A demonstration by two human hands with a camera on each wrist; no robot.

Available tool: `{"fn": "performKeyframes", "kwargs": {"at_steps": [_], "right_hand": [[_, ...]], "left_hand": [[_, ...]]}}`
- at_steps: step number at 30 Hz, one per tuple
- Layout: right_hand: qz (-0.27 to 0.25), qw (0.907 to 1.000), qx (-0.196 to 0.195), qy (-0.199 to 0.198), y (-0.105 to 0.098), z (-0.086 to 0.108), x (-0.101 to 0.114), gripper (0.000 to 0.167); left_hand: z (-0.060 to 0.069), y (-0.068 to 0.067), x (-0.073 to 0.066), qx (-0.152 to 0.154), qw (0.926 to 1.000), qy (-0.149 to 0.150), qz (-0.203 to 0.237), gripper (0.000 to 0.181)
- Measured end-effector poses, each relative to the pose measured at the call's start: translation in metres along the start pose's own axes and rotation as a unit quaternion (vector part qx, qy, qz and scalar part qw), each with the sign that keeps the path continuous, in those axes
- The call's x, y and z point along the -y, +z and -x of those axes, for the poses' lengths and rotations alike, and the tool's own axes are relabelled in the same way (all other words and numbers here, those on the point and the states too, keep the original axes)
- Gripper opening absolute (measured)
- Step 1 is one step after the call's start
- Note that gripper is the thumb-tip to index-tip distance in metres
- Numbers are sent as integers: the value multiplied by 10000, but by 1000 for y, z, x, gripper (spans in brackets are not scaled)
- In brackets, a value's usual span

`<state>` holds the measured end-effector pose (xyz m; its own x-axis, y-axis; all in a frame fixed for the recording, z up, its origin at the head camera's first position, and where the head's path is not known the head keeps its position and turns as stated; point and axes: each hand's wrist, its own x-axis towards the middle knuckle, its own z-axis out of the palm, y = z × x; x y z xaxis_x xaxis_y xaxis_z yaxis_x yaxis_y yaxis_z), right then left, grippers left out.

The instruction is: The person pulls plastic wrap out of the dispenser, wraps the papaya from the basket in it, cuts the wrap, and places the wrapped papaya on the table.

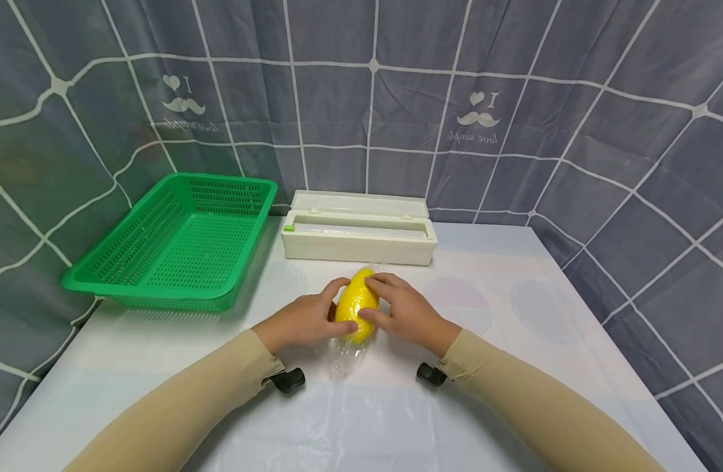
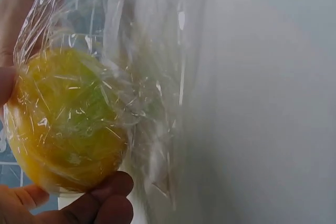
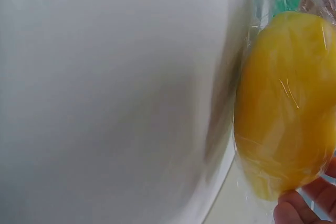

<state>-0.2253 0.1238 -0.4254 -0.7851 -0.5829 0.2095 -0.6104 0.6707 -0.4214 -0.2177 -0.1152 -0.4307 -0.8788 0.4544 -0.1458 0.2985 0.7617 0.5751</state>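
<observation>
A yellow mango (image 1: pixel 356 305), loosely covered in clear cling film (image 1: pixel 343 357), is held just over the middle of the table between both hands. My left hand (image 1: pixel 305 319) grips its left side, thumb towards the near end and fingers round the far side. From the right, my right hand (image 1: pixel 406 312) holds it with thumb and fingertips. In the left wrist view, crumpled film bunches over the end of the mango (image 2: pixel 71 121), which has a greenish patch. Film lies smoother over the mango (image 3: pixel 289 108) in the right wrist view.
A white cling film box (image 1: pixel 358 249) with its lid raised and a roll inside stands behind the hands. At the back left sits a green plastic basket (image 1: pixel 225 292). A grey checked curtain (image 1: pixel 337 105) surrounds the white-covered table (image 1: pixel 385 426).
</observation>
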Motion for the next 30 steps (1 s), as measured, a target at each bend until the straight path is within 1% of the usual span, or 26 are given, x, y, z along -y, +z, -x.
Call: {"fn": "performKeyframes", "kwargs": {"at_steps": [7, 11, 16, 22, 24, 27, 30], "right_hand": [[-23, 9997, 230, -51, 0, -1, 2, 68], [-50, 9996, 243, -155, 1, -1, 1, 67], [-46, 9994, 320, -103, 2, -1, -1, 68], [-166, 9988, 455, 51, 0, -1, -1, 71], [-212, 9985, 500, 117, 0, -1, -1, 71], [-198, 9982, 539, 174, 1, -1, -1, 72], [-200, 9980, 552, 233, 1, -2, -2, 72]], "left_hand": [[6, 6, -2, -93, 9999, -103, 44, 85], [9, 7, -1, -136, 9998, -111, -15, 89], [15, 9, 1, -151, 9998, 10, -121, 98], [28, 14, -1, -64, 9999, 69, 98, 103], [32, 15, -1, -56, 9997, 133, 186, 104], [37, 17, 0, -107, 9993, 263, 227, 104], [40, 20, 3, -245, 9992, 314, 87, 102]]}}
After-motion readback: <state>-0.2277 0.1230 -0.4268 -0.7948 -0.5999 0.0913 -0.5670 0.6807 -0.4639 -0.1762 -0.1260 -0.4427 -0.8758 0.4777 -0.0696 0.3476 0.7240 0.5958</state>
